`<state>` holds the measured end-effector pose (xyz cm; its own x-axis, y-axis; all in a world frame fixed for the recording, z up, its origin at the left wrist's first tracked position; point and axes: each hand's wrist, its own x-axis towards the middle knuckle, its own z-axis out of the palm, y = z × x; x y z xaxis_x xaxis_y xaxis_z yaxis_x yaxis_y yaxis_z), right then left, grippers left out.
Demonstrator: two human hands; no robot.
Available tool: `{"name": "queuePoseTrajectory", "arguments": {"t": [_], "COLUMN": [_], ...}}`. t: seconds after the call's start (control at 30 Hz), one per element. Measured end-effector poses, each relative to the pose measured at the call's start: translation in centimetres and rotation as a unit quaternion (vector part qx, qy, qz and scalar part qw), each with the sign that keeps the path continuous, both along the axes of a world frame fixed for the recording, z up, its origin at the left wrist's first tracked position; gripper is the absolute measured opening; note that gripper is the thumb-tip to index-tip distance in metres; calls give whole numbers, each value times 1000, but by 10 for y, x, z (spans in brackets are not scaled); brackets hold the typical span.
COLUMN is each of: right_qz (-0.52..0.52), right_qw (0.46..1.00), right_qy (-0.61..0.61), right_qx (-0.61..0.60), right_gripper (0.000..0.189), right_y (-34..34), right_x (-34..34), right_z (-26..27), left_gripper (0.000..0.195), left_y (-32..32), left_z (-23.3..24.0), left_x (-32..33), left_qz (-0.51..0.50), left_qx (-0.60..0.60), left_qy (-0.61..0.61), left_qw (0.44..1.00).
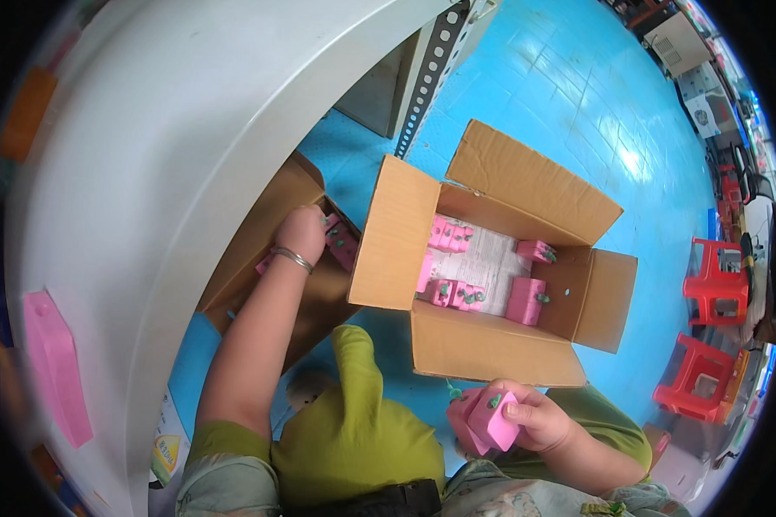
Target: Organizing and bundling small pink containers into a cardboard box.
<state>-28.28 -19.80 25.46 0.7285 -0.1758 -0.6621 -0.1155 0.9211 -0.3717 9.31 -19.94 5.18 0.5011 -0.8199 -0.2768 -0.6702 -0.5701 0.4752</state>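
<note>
My left hand (302,232), with a bangle at the wrist, reaches down into a cardboard box (317,310) partly covered by the table edge. Its fingers are hidden, and pink blocks (341,244) with green bits lie beside them. Close to my lap, my right hand (538,417) grips a small bunch of pink blocks (491,423) with green pieces attached. Between the hands and farther out stands an open cardboard box (498,365), flaps spread. Paper (491,262) lines its bottom, with pink blocks (527,300) grouped along its sides.
A white table (187,123) rises at left, carrying a long pink piece (58,368). A perforated metal post (427,74) stands behind the boxes on the blue floor (556,77). Red plastic stools (716,281) are at the far right.
</note>
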Motion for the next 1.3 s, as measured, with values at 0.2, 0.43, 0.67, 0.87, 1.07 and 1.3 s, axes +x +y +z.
{"name": "queuePoseTrajectory", "arguments": {"t": [0.2, 0.43, 0.67, 0.87, 1.07, 1.3], "right_qz": [-1, 16, 4, 11, -3, -81], "right_qw": [1000, 999, 1000, 1000, 999, 992], "right_qy": [6, 29, 6, 3, -25, -17], "right_qx": [-8, -29, -16, -17, -26, -93], "right_gripper": [33, 33, 33, 32, 35, 58], "right_y": [2, 2, 0, 2, 3, -10], "right_x": [-2, -3, 0, 0, 4, 24], "right_z": [-2, -1, 0, -3, 2, 12], "left_gripper": [13, 13, 13, 12, 10, 17], "left_y": [-2, 0, -7, 0, -4, 17], "left_z": [-5, -3, 3, -13, 10, 122], "left_x": [-2, 0, -6, -4, -1, -41], "left_qz": [-13, -15, -43, -55, -82, 23], "left_qx": [-30, -39, 24, -31, 27, -222], "left_qy": [-79, -80, -107, -129, -89, -38], "left_qw": [996, 996, 993, 990, 992, 974]}}
